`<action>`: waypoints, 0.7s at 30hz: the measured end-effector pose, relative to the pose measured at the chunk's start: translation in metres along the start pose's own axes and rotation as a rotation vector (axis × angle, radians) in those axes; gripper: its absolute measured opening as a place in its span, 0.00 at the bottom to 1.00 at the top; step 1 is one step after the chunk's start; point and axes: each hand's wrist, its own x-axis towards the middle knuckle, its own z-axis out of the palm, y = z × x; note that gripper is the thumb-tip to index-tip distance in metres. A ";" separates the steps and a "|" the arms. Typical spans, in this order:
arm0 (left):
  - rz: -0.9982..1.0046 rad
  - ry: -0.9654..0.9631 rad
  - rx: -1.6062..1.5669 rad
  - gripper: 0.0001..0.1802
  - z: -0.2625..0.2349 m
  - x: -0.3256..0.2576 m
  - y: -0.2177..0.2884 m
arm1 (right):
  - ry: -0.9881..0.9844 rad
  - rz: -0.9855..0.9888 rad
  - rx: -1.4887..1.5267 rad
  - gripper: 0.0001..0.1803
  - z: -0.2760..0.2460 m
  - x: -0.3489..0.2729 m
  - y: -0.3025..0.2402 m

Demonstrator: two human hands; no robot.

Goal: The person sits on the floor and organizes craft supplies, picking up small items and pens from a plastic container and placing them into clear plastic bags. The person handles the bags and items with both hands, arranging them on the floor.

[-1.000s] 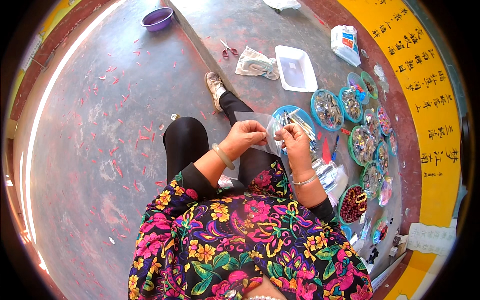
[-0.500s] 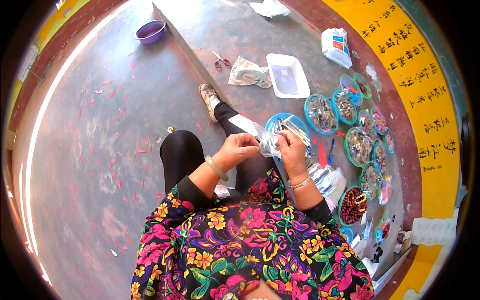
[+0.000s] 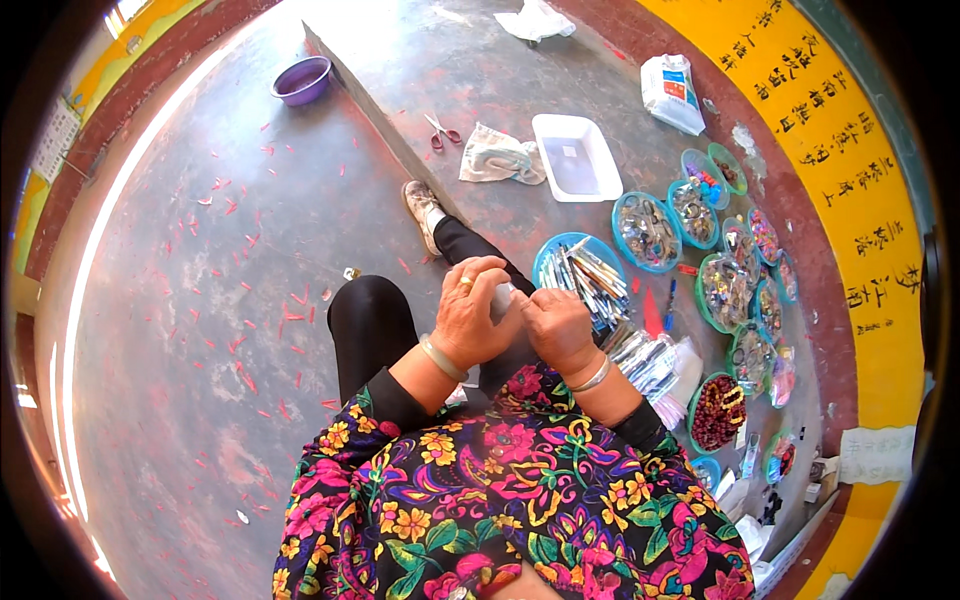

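My left hand (image 3: pixel 472 318) is curled around a crumpled clear plastic bag (image 3: pixel 503 298), of which only a small pale part shows between the fingers. Close against it, my right hand (image 3: pixel 562 328) has its fingers folded, thumb and forefinger meeting the bag; most of what they grip is hidden. Both hands are over my lap. Just beyond the right hand, a blue basket of pens (image 3: pixel 580 275) stands on the floor. Beside that wrist lies a pile of pens in clear wrapping (image 3: pixel 645 365).
Several round baskets of small goods, one with dark red beads (image 3: pixel 716 410), line the floor at right. Farther off are a white tray (image 3: pixel 577 158), a cloth (image 3: pixel 497 156), scissors (image 3: pixel 440 134), a white package (image 3: pixel 672 94) and a purple basin (image 3: pixel 302 80). Red scraps litter the floor.
The bag, spread out between my hands before, is now bunched and mostly covered by them. My left hand has turned its back upward, and my right hand has moved down and left.
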 end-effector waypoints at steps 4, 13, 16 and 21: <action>0.021 -0.131 -0.004 0.17 -0.004 0.003 0.000 | 0.022 -0.004 0.002 0.09 0.003 -0.003 0.003; 0.037 -0.318 -0.104 0.14 0.001 0.001 -0.005 | -0.039 0.090 0.083 0.06 -0.003 -0.002 0.006; -0.025 -0.337 -0.085 0.13 0.003 -0.007 -0.012 | -0.035 0.067 0.067 0.06 -0.002 -0.001 0.006; -0.057 -0.368 -0.034 0.11 0.007 -0.013 -0.017 | -0.003 0.046 0.102 0.07 -0.004 -0.001 0.012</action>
